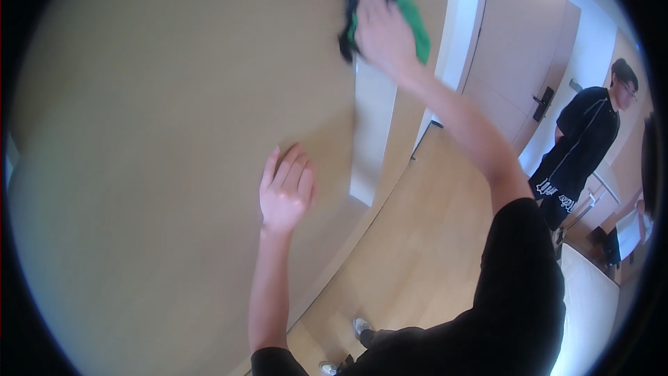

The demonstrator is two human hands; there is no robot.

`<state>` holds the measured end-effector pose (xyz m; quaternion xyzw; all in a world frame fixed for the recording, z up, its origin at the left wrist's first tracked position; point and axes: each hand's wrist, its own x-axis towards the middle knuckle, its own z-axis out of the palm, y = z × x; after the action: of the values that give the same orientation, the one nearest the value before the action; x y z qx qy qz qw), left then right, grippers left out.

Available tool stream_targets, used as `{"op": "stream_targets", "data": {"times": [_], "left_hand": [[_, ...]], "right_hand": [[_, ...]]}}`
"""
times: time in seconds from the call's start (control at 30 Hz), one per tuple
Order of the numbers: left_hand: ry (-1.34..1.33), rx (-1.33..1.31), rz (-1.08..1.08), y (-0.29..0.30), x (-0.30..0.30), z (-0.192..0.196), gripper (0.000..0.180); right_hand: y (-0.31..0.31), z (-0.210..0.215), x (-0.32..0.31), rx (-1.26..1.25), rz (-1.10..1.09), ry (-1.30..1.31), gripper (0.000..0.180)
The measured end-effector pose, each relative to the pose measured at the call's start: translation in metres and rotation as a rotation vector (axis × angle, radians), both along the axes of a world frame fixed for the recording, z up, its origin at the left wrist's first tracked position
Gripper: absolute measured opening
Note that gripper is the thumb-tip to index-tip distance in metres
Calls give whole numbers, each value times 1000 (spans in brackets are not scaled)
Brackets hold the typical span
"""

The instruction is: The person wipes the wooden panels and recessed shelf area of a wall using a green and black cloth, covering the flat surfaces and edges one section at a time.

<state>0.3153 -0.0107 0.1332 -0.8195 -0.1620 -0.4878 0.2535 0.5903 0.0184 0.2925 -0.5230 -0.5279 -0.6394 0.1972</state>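
Note:
My right hand [383, 28] is raised high and presses a green cloth with black edging [414, 24] against an upright surface. Beneath it runs a pale vertical strip [374, 125] beside a broad beige panel [174, 132]. The hand and cloth are slightly blurred, and the fingers lie stretched over the fabric. Lower and to the left, my left hand [289, 188] is against or just in front of the beige panel, fingers loosely extended and slightly bent. Nothing shows in that hand.
To the right is a closed door [518, 49] with a dark handle [543, 104]. A person in black [584, 139] stands near it, and part of another person [637, 223] shows at the right rim. A white-covered surface [588, 299] lies at lower right, above the wood-coloured floor [424, 237].

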Motion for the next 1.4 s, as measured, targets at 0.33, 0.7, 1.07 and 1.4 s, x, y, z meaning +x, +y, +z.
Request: {"op": "stream_targets", "data": {"times": [0.33, 0.7, 1.07, 1.4], "left_hand": [[60, -130, 48, 43, -37, 8, 46], [-181, 295, 628, 49, -103, 45, 38], [-155, 338, 638, 37, -85, 88, 33], [-135, 394, 631, 15, -58, 110, 33]], "right_hand": [[7, -299, -8, -902, -162, 386, 54], [61, -160, 49, -391, -43, 162, 53], [42, -165, 51, -302, 56, 300, 35], [15, -346, 24, -579, 236, 1100, 25]]}}
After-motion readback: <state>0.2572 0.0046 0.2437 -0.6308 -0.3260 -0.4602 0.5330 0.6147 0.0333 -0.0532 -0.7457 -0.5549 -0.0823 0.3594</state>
